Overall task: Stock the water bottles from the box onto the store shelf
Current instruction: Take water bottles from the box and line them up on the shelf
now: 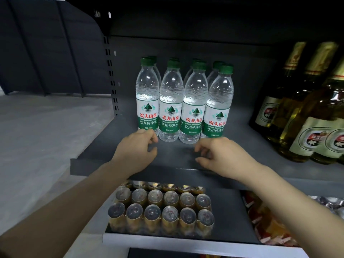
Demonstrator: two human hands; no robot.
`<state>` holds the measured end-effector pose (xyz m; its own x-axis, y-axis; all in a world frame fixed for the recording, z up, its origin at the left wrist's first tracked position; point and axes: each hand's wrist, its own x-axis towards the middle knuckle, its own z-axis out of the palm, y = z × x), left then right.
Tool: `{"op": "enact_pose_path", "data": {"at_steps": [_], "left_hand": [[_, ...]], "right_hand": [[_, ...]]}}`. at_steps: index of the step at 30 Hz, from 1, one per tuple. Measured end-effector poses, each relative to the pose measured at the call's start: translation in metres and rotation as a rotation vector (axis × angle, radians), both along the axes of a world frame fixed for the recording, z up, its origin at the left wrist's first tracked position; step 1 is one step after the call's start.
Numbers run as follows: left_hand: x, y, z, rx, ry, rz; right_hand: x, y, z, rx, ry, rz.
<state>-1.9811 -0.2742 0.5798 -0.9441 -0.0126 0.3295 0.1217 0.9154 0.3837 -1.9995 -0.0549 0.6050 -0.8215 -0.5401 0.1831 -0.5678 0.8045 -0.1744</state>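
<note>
The dark shelf (119, 146) is bare along its front strip and to the left of the water bottles (184, 103), so a hand could pass there, though the slotted upright post (111, 75) closes off the back left corner. To the right, a wide bare stretch of shelf lies between the water bottles and the glass bottles (301, 116), which stand as a wall on that side. Both hands, the left hand (136, 148) and the right hand (221, 155), hang with loosely curled, empty fingers over the front strip, just before the front row of bottles, and the shelf above (186, 19) caps the headroom over the green caps.
</note>
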Motion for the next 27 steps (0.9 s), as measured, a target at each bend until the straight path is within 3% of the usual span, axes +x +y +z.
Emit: {"op": "enact_pose_path", "data": {"at_steps": [12, 20, 27], "left_hand": [[0.072, 0.066, 0.008, -0.083, 0.018, 0.022], [0.126, 0.097, 0.006, -0.218, -0.205, 0.006], [0.16, 0.108, -0.004, -0.27, -0.285, 0.0]], "right_hand": [[0.058, 0.05, -0.002, -0.028, 0.039, 0.045], [0.093, 0.076, -0.014, -0.015, 0.031, 0.04], [0.12, 0.085, -0.027, -0.003, 0.011, 0.051]]}}
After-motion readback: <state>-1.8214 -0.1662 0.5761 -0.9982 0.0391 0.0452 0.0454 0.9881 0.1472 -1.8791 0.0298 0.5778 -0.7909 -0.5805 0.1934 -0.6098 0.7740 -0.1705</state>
